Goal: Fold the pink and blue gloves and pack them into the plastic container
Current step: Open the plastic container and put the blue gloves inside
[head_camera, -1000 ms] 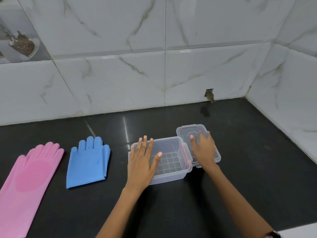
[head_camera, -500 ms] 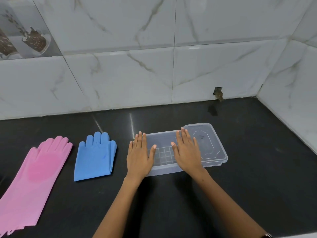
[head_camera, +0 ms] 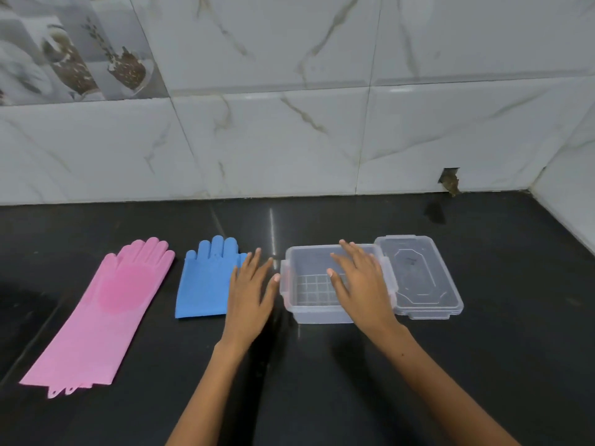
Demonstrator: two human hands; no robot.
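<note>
Black stone counter (head_camera: 322, 381) below a marble-tiled wall
On it, from the left: pink glove (head_camera: 106, 310) flat, folded blue glove (head_camera: 203, 284), clear plastic container (head_camera: 309, 310), its lid (head_camera: 421, 278) touching alongside

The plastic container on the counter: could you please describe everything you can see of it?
The plastic container is a clear rectangular tub of see-through plastic with a grid pattern on its floor and nothing inside. It stands upright and open on the black counter. Its clear lid lies flat against its right side. The right hand is spread over its opening; the left hand lies just left of it.
</note>
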